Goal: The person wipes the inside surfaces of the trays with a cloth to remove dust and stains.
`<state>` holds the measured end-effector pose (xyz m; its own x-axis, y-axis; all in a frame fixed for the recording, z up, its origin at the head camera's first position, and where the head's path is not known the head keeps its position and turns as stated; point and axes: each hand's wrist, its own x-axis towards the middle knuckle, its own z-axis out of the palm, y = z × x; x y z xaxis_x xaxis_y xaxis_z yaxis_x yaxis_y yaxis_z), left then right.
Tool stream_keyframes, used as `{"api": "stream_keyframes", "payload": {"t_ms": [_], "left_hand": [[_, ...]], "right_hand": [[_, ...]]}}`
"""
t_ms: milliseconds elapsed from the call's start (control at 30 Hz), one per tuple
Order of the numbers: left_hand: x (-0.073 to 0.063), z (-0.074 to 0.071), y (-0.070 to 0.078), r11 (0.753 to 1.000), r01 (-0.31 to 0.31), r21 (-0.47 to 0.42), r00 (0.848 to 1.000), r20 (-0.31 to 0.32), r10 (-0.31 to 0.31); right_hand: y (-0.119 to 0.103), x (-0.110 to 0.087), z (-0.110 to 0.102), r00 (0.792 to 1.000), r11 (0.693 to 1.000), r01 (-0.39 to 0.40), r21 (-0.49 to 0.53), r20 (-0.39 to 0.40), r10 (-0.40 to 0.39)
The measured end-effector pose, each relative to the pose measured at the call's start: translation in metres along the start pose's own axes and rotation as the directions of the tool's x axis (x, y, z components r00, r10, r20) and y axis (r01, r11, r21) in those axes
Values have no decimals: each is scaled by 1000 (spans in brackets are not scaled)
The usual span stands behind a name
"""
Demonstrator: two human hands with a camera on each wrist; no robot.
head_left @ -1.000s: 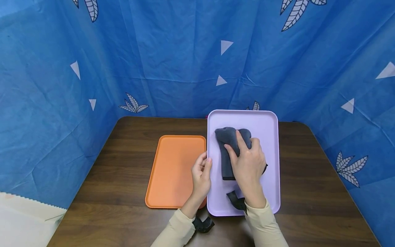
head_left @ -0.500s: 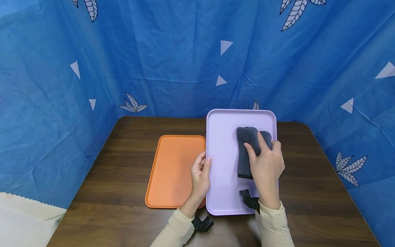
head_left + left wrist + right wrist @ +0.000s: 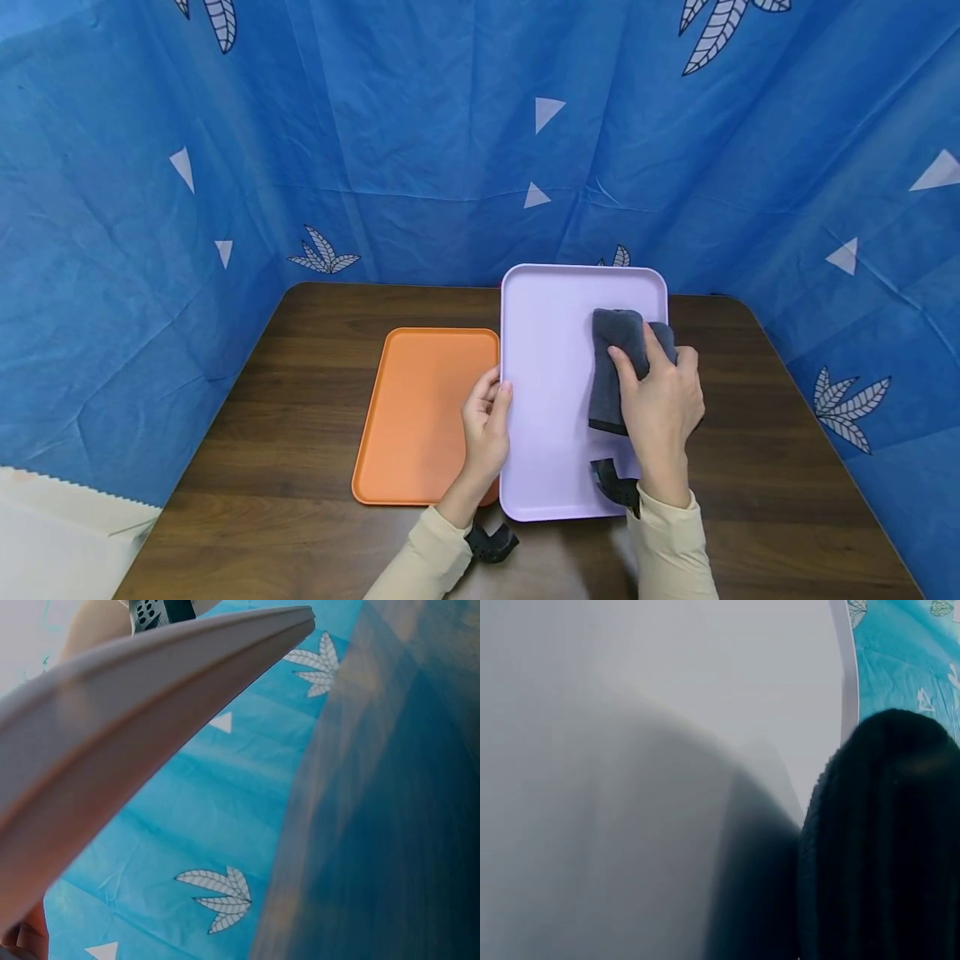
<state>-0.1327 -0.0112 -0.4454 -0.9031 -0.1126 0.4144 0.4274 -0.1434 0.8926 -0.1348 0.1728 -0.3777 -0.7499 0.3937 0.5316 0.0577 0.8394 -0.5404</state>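
Two cream sleeves enter at the bottom edge, the left sleeve [image 3: 431, 557] left of centre and the right sleeve [image 3: 671, 546] right of centre, with a black wrist mount [image 3: 491, 546] beside the left one and another black mount [image 3: 615, 485] beside the right. The left hand [image 3: 486, 425], near the middle of the frame, is closed on the left rim of a lilac tray [image 3: 547, 400] — thumb at the front of the edge, the other fingers curled and partly hidden by the tray. The right hand [image 3: 663, 404], right of centre, grips a folded dark-gray cloth [image 3: 617, 333], its thumb and fingers bent over the fabric. The cloth lies against the right part of the tray's face and reaches its right rim; in the right wrist view it is a dark mass at lower right. The lilac tray is raised above the wooden table [image 3: 772, 467] and overlaps the right edge of an orange tray [image 3: 423, 417], which lies left of centre. Behind, a blue curtain [image 3: 420, 100] printed with white leaves and triangles fills the upper frame.
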Motion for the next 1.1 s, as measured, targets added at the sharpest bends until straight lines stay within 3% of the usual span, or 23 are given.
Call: {"api": "stream_keyframes", "payload": {"t_ms": [300,500,700,1100], "left_hand": [[0,0,-1,1000,2,-11,1000,3,-2],[-1,0,-2,1000,-5,-22,1000,8,5],[0,0,-2,999,-11,-37,1000,5,11],[-1,2,-3,999,-17,-28,1000,6,17]], "right_hand": [[-4,-4,3,1000,1000,-5,-4,-8,5],[-14,-10,8,999,999,33,-1,-1,-33],[-27,-17,14,993,993,120,-8,-1,-120],[-51,-31,23,953,954,301,15,-34,-300]]}}
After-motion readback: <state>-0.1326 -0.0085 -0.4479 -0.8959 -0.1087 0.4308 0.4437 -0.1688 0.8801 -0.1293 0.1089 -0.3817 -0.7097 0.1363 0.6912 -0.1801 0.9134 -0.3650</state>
